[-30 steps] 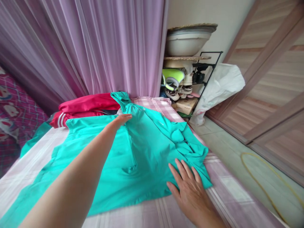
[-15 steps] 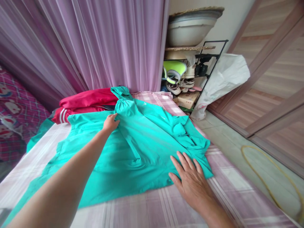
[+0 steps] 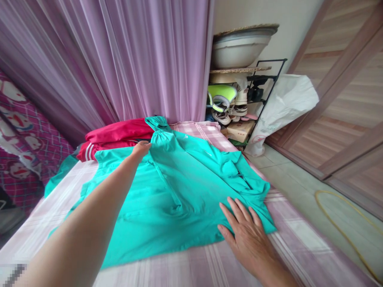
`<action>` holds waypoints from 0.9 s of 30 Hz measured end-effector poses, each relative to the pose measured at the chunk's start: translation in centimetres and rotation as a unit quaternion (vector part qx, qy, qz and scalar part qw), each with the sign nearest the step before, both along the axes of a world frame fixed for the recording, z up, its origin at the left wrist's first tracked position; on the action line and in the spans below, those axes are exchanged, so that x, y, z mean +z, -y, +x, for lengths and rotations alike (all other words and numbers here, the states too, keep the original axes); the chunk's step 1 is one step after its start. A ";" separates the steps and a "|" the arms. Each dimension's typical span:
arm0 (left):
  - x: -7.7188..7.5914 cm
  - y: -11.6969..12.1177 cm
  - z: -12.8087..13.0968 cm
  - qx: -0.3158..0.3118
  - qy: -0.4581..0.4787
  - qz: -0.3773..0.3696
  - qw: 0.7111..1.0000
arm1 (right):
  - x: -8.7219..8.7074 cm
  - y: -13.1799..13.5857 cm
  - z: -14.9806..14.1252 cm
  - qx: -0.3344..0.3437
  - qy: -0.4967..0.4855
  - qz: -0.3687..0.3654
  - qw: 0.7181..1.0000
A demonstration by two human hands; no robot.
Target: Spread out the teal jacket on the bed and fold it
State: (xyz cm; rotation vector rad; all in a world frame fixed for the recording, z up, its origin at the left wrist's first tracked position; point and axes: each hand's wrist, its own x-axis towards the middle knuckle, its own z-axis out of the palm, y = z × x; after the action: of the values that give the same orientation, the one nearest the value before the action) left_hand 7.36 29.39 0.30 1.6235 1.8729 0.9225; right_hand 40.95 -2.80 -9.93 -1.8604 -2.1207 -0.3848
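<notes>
A turquoise jacket (image 3: 179,191) lies spread on a bed with a pink checked sheet (image 3: 299,247). Its right half is folded over the middle, and one sleeve runs up toward the far edge. My left hand (image 3: 140,149) reaches far across and rests on the jacket near the sleeve's shoulder; its fingers look curled on the cloth. My right hand (image 3: 247,233) lies flat with fingers spread on the jacket's near right corner, pressing it to the bed.
A folded red garment with white stripes (image 3: 115,135) lies at the far side by a purple curtain (image 3: 119,59). To the right stand a shoe rack (image 3: 239,107) with a basin (image 3: 239,48), a white bag (image 3: 284,107) and a wooden door (image 3: 344,99). A yellow hose (image 3: 344,227) lies on the floor.
My left hand drew back a little, its fingers curling on the cloth, then slid toward the far edge again. My right hand stayed flat on the near corner.
</notes>
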 end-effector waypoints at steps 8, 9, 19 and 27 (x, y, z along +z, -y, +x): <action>0.5 -2.1 4.0 -0.006 0.089 -0.043 0.995 | -0.8 0.0 0.4 0.010 -0.004 0.017 1.000; 0.6 -1.7 4.8 -0.019 0.100 -0.044 0.994 | -0.8 0.0 0.5 0.010 -0.006 0.012 1.000; 0.4 13.4 9.5 -0.387 -0.219 0.170 0.879 | -0.6 0.0 0.5 0.019 -0.014 0.018 1.000; 5.0 8.9 6.0 -0.258 -0.256 0.176 0.915 | -0.8 -0.2 0.5 0.018 -0.007 0.030 0.999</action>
State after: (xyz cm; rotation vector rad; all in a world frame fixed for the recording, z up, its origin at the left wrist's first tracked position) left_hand 13.35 20.51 5.34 2.6227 1.4721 0.6605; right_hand 41.41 -2.64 -10.76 -1.7832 -2.1059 -0.4212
